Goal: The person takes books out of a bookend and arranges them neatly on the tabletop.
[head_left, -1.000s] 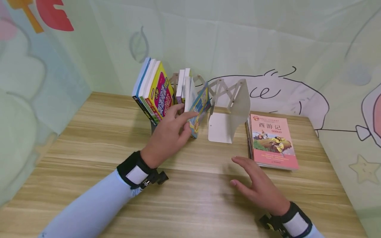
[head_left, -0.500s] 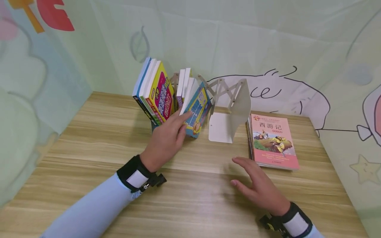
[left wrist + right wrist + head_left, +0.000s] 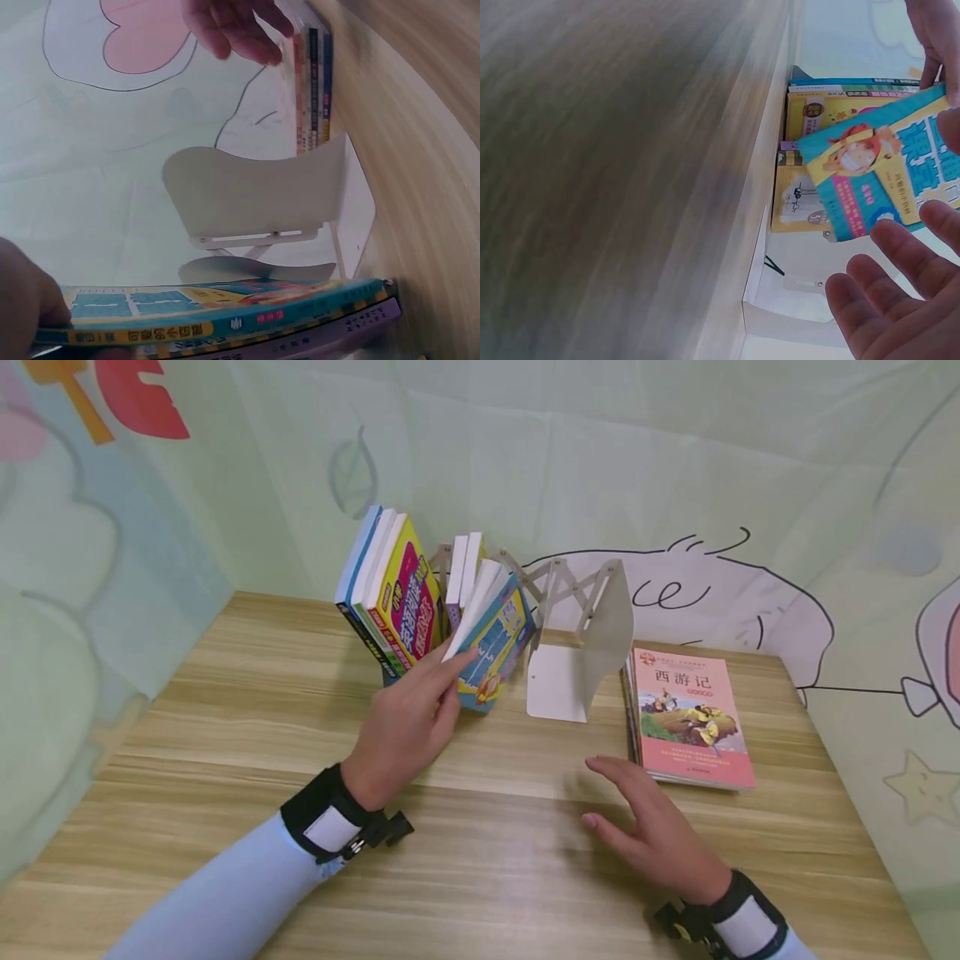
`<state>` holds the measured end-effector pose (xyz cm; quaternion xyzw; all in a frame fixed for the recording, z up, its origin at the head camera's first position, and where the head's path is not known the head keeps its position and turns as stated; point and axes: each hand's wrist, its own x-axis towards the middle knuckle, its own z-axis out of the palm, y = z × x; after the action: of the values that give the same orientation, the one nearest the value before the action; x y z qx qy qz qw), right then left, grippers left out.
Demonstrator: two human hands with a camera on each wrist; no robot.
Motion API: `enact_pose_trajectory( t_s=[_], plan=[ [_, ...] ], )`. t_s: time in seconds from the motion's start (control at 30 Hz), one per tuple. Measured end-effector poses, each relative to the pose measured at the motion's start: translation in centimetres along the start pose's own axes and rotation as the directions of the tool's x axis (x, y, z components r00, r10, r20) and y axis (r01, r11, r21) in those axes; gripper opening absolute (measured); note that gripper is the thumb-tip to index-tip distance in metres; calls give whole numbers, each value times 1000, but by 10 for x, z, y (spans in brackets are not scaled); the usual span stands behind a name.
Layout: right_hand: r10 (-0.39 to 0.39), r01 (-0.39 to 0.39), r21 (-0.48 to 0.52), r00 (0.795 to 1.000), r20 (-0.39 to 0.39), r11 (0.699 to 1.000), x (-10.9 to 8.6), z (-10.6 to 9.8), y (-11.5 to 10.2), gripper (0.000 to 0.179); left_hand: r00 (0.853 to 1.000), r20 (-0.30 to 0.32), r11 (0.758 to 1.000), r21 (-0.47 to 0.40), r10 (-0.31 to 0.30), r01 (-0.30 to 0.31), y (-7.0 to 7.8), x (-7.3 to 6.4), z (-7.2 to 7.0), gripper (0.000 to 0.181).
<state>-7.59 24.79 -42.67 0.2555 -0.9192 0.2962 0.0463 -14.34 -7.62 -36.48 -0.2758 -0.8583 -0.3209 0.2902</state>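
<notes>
My left hand [image 3: 401, 731] pinches a thin blue-and-yellow paperback book [image 3: 501, 635] by its near edge, fingertips on its cover. The book stands tilted in the folding book rack [image 3: 557, 685], its cover turned toward me. In the left wrist view its spine [image 3: 262, 319] runs over a purple-spined book [image 3: 360, 322]. Several white-edged books [image 3: 468, 568] stand just behind it. To its left, thicker books lean over, a yellow one [image 3: 408, 597] outermost. My right hand [image 3: 660, 835] hovers over the table, fingers spread and holding nothing; in the right wrist view its fingertips overlap the paperback's lower edge.
A stack of books with a pink cover [image 3: 693, 718] lies flat right of the rack, beyond my right hand. The rack's right compartment is bounded by an upright white end plate [image 3: 609, 618]. A printed cloth wall [image 3: 637, 460] stands behind the wooden table [image 3: 480, 877].
My left hand has drawn back slightly toward me and to the left. The blue-and-yellow book has tilted with it, showing more of its cover. My right hand stays put.
</notes>
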Motion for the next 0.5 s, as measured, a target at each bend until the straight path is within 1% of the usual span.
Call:
enact_pose_trajectory(
  t_s=[0.07,0.13,0.23,0.3,0.5],
  plan=[
    [2,-2,-4,1000,0,1000,0,0,0,66,1000,-28,1000,-3,14,-14,5,-2,-5,45],
    [5,-5,-8,1000,1,1000,1,0,0,66,996,-77,999,-1,40,-40,9,-4,-9,46],
    [9,-9,-9,1000,1,1000,2,-1,0,65,987,-138,997,15,80,-79,14,-8,-16,46],
    [13,-13,-9,1000,-3,1000,2,-1,0,66,980,-167,994,31,105,-101,18,-10,-19,45],
    [31,-31,4,999,-12,1000,2,-3,-1,66,965,-203,986,39,164,-160,28,-18,-27,41]
  ],
)
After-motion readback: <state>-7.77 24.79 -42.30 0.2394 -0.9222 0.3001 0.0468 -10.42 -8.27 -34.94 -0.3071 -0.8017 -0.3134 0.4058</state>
